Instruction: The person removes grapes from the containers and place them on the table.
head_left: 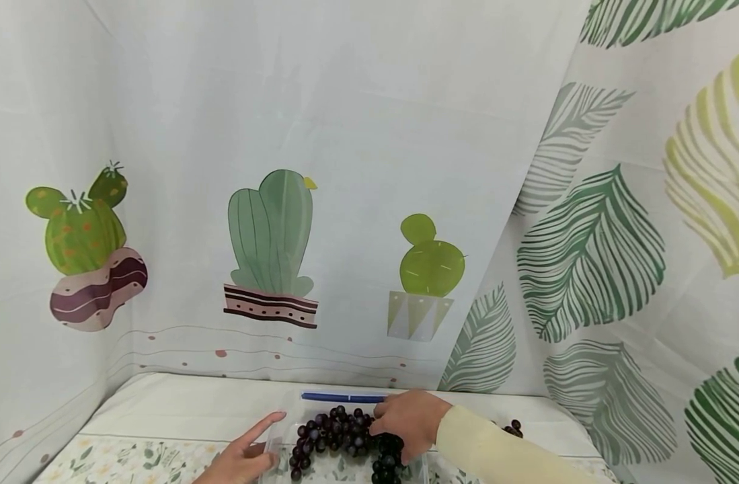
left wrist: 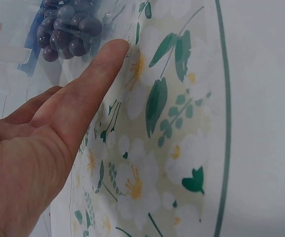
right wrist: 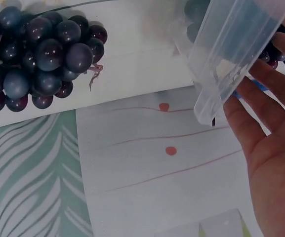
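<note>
A clear plastic box point(head_left: 272, 444) holds dark purple grapes point(head_left: 335, 430), heaped in an arch; the left wrist view shows grapes point(left wrist: 65, 29) through its wall. My left hand point(head_left: 242, 457) is at the box's left side, fingers extended, with a finger along the wall. Over the right part of the grapes is my right hand point(head_left: 411, 420), its fingers pointing down. In the right wrist view, its fingers point(right wrist: 268, 98) look loosely straight beside the box wall point(right wrist: 231, 54). Whether the fingertips touch grapes is hard to tell.
Behind the box lies a slim blue stick point(head_left: 345, 397), perhaps a pen. Another bunch of grapes point(right wrist: 43, 54) lies on the white cloth to the right, mostly behind my right sleeve point(head_left: 490, 444) in the head view. A printed curtain point(head_left: 357, 134) hangs at the back.
</note>
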`<act>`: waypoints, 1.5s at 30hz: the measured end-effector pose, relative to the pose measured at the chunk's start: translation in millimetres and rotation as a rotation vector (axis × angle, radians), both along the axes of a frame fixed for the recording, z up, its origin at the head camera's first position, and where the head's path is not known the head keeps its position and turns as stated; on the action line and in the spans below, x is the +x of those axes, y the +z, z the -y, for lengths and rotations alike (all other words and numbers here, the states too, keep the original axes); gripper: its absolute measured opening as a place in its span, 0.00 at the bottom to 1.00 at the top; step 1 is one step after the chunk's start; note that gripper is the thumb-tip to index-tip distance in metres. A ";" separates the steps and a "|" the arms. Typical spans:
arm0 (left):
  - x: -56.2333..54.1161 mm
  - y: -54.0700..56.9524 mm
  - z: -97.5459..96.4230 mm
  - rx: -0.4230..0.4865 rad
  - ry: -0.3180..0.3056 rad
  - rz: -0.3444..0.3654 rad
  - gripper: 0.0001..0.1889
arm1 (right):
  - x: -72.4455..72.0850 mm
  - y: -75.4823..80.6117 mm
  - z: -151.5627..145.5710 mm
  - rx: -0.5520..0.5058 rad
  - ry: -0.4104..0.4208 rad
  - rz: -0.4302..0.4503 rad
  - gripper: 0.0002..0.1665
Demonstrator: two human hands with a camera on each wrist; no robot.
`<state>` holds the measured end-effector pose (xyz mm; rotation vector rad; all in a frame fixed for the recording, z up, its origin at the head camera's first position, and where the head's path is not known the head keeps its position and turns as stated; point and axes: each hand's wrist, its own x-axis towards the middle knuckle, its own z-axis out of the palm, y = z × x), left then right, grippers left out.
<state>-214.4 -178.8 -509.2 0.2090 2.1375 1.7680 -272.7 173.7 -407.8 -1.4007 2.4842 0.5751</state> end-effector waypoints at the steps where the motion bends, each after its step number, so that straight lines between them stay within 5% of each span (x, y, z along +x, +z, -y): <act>1: 0.0 0.1 0.7 0.006 -0.006 0.001 0.39 | -0.5 -1.2 1.0 0.014 -0.007 0.000 0.35; 16: -1.0 2.8 3.7 0.024 -0.053 0.004 0.39 | -14.2 -32.7 3.1 0.102 -0.045 -0.021 0.35; 22: -0.9 4.0 5.8 0.028 -0.075 -0.009 0.39 | -8.0 -24.6 7.3 0.076 -0.102 -0.002 0.35; 29: -0.2 4.8 6.8 0.041 -0.083 -0.008 0.39 | -4.2 -23.2 10.5 0.031 -0.196 0.102 0.36; 45: 2.0 3.5 5.3 0.043 -0.081 0.001 0.39 | -13.7 -14.8 3.1 -0.129 -0.249 0.364 0.31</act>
